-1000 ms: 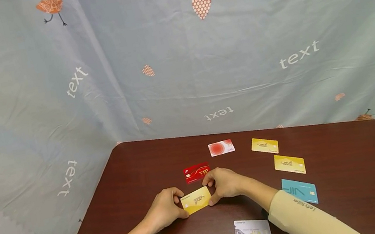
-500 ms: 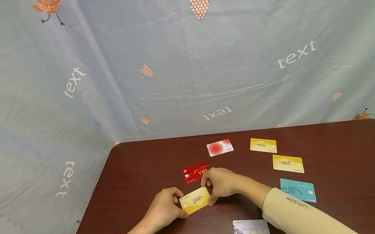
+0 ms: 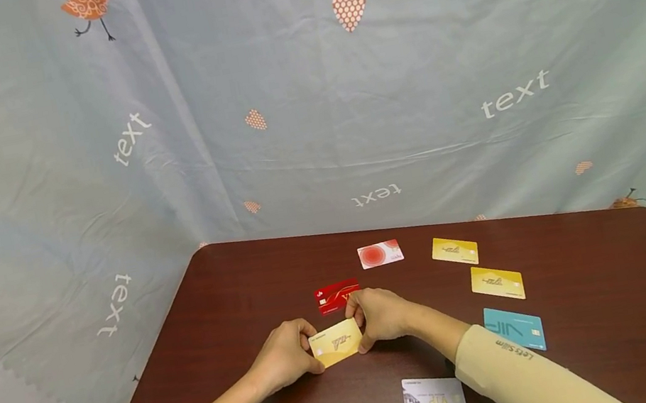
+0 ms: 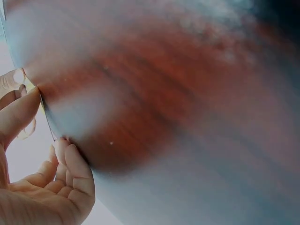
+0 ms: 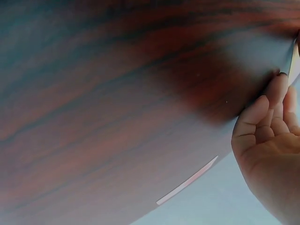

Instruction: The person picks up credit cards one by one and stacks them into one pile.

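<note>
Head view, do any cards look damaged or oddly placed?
Nothing stands out. The yellow card held between the left hand and right hand looks whole; the other cards lie at loose angles. The red card is partly hidden.

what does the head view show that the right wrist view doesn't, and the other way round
Only the head view shows the teal card, the big printed heart and the back of the right hand. Only the right wrist view shows that hand's palm. Both show that hand pinching the yellow card, a mere sliver in the wrist view, and the table.
</note>
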A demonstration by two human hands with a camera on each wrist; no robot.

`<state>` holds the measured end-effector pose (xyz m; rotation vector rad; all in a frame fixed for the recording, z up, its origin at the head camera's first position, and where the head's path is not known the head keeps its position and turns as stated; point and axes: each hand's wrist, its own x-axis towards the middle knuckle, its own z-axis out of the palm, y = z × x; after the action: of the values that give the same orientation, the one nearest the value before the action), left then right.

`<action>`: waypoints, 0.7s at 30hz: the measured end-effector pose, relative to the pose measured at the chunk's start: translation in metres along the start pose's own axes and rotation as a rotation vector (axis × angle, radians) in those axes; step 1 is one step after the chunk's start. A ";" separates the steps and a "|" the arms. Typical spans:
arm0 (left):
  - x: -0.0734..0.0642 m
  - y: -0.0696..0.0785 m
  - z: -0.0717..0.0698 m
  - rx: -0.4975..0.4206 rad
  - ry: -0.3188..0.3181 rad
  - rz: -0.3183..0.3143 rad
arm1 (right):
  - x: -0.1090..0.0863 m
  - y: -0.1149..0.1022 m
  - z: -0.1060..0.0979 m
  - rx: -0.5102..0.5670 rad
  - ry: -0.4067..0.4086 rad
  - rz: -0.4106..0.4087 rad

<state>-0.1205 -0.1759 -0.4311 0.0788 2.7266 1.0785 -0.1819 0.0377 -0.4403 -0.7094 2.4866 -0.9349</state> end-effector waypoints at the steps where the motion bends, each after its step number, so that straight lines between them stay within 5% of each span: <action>1: 0.000 0.000 0.000 -0.006 0.001 -0.001 | 0.000 0.000 0.000 0.008 0.000 -0.005; 9: 0.001 0.000 -0.001 -0.131 0.006 -0.030 | 0.002 0.008 0.000 0.069 0.060 -0.051; 21: 0.002 -0.002 -0.003 -0.346 0.027 -0.081 | 0.001 0.005 0.002 0.257 0.064 0.009</action>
<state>-0.1233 -0.1789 -0.4309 -0.0993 2.4975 1.5146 -0.1832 0.0393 -0.4459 -0.5908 2.3609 -1.2622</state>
